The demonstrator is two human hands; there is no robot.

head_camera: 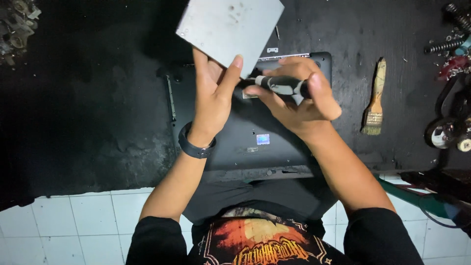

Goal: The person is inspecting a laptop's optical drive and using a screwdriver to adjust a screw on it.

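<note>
My left hand [212,95] holds up a flat grey metal plate [229,25], thumb pressed on its lower edge. My right hand [294,98] grips a black and grey screwdriver [279,84] lying sideways, its tip pointing left at the plate's lower corner. Under both hands lies a black laptop [255,142] turned bottom up, with a small sticker on its shell. A black band sits on my left wrist.
A wooden-handled paintbrush [375,100] lies right of the laptop on the dark worktop [88,113]. Springs and mechanical parts [451,44] crowd the far right edge; more metal parts [17,22] sit top left. White floor tiles [73,225] show below the bench.
</note>
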